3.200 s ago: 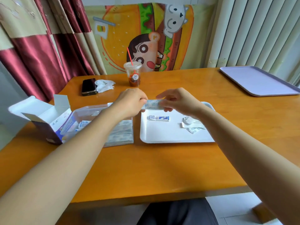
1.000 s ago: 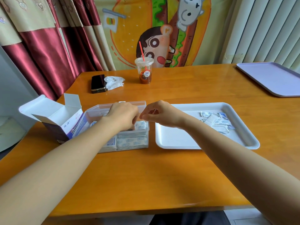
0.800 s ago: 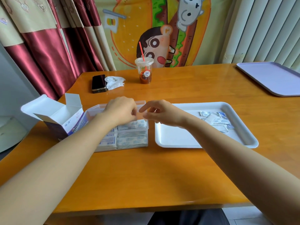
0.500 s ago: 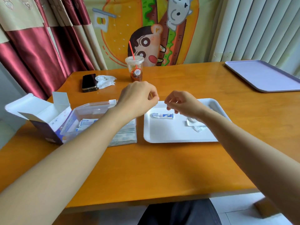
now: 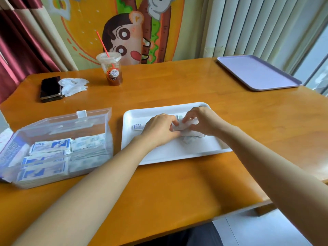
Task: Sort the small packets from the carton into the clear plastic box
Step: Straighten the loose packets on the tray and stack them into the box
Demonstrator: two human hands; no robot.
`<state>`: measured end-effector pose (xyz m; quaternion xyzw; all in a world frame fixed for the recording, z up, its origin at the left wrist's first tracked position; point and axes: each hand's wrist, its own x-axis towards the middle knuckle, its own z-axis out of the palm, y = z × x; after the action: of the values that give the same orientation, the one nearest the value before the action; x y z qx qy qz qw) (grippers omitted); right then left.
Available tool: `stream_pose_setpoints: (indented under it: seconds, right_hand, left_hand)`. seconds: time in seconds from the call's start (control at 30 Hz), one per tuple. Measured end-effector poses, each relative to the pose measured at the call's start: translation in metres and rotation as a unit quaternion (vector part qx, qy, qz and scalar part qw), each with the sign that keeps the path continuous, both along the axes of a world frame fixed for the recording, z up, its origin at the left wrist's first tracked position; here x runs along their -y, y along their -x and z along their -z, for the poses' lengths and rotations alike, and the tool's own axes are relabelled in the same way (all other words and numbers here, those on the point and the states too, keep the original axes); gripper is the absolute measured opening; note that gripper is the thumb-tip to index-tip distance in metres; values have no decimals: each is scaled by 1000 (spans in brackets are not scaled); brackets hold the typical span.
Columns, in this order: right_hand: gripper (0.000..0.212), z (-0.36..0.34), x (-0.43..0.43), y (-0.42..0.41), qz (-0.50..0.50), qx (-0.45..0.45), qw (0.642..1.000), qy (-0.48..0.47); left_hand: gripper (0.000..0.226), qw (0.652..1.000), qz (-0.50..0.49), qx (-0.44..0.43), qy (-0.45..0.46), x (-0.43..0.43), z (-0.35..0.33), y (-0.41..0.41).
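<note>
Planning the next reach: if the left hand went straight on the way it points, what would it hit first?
The packets on the tray, which the left hand seems to pinch at their near edge; just beyond them, the right hand. Depth between the hands is unclear.

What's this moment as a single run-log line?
phase: gathering | left hand: pinches loose packets on white tray | right hand: pinches same packets | clear plastic box: open, holds packets, untouched

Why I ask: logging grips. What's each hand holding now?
Left hand: pinches small packets on the white tray.
Right hand: pinches the same packets.
</note>
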<state>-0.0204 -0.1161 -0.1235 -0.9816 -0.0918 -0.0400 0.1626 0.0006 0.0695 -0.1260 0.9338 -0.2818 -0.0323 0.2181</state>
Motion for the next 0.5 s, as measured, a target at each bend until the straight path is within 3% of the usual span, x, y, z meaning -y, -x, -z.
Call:
stream_pose_setpoints:
  seconds: [0.13,0.33,0.5]
  right_hand:
    - [12,1,8,0,5,15,999,-52]
    - [11,-2,12,-8,21,63,993,-94]
    - [10,-11,5,-8,12,77,986,-149]
  left_hand:
    - [28,1000,-16,-14,12,6,7,-6]
    - [25,996,-36,-53,56,5,8,-12]
    - [23,986,-64,-18,153,9,5,-13]
